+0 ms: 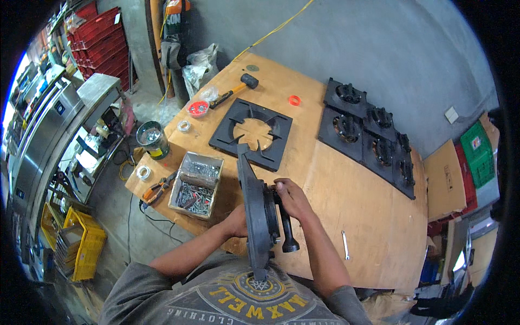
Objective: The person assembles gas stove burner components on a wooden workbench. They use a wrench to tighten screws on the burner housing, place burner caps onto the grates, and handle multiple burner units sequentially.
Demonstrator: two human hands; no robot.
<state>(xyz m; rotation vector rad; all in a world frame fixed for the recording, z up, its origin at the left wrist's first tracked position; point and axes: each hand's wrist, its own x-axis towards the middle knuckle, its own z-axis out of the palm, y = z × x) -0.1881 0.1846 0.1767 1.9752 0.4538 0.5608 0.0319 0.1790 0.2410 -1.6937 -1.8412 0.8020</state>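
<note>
A black square stove grate (252, 211) stands on edge in front of my chest, with a black gas burner (271, 214) on its right face. My left hand (236, 221) grips the grate from the left; its fingertips are partly hidden behind it. On the other side my right hand (293, 198) closes round the upper part of the burner, above its downward-pointing tube (288, 238). Another black grate (222, 130) lies flat on the wooden table beyond. Left of my hands sits a divided box (172, 199) of screws and small metal parts.
Orange-handled pliers (157, 188), a rubber mallet (230, 92), a red-rimmed tub (198, 108) and a dark can (153, 142) line the table's left side. Several finished-looking burner grates (346, 127) lie along the wall. A wrench (345, 245) lies at right, a red ring (294, 101) at the back.
</note>
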